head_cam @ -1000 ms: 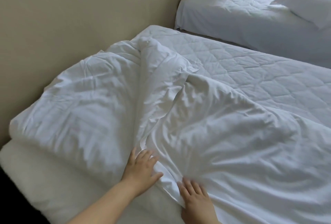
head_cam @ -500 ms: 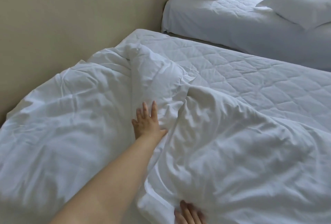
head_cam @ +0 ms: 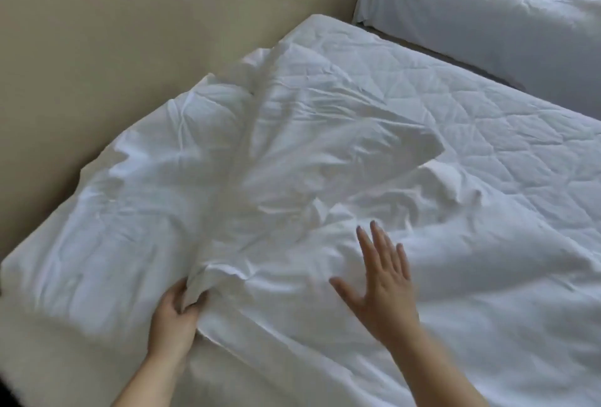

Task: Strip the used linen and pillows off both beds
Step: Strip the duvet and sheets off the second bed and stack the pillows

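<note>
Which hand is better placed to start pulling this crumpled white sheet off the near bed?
Probably the left hand: it grips a bunched fold of the sheet. The right hand is spread flat over the sheet, holding nothing.

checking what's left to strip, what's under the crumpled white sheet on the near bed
A quilted mattress pad shows past the sheet; what lies under the rest is covered.
</note>
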A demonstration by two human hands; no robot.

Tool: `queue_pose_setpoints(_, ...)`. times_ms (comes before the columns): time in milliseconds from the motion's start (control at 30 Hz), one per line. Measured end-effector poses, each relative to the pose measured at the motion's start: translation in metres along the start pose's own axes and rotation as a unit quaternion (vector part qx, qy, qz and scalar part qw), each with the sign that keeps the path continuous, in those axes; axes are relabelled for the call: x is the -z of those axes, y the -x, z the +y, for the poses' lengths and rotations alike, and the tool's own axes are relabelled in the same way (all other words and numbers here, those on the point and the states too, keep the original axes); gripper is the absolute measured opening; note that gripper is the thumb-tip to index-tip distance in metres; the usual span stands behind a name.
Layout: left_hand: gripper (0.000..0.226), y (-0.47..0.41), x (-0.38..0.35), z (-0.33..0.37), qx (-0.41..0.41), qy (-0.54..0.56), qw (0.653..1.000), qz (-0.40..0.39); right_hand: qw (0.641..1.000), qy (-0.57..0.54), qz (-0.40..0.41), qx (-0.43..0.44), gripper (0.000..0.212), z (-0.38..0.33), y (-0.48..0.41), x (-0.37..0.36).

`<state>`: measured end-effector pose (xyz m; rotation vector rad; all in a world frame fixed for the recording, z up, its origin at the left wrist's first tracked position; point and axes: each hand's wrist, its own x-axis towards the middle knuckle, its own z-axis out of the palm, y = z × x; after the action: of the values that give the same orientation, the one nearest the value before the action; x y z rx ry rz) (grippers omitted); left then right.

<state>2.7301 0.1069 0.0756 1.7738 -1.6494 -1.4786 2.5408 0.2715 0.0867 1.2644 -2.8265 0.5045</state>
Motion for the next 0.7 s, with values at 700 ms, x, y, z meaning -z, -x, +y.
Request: queue_pose_setpoints(700, 0.052, -0.1, -0.085, 0.157, -0.253, -0.323, 0.912, 0.023, 0.98, 0.03, -0.198, 0.016, 0.055, 0.004, 0.041, -0.061)
